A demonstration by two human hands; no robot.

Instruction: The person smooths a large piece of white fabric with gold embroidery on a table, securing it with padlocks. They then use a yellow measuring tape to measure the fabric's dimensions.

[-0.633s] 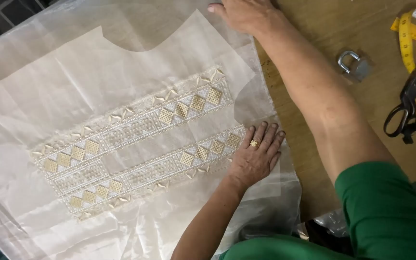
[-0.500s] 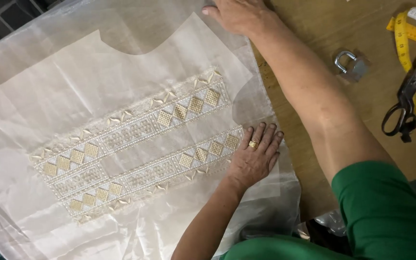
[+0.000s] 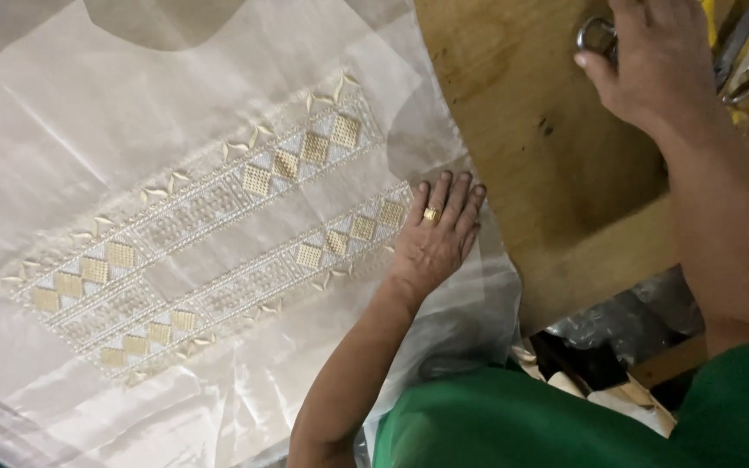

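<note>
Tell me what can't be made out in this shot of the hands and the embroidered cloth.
1. Head view: the metal ring is half covered by the right hand; whether the hand grips it cannot be told.
2. Head view: the tools at the top right are cut off by the edge.
3. Head view: the embroidered cloth runs past the left edge; the left hand covers part.

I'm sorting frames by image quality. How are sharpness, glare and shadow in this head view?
Head view: the embroidered cream fabric and the flat left hand are fairly sharp; the right hand at the metal ring on the wooden table is slightly soft. Light is even and dim, with a mild sheen on the fabric, no harsh glare, and deep shadow under the table edge.
</note>
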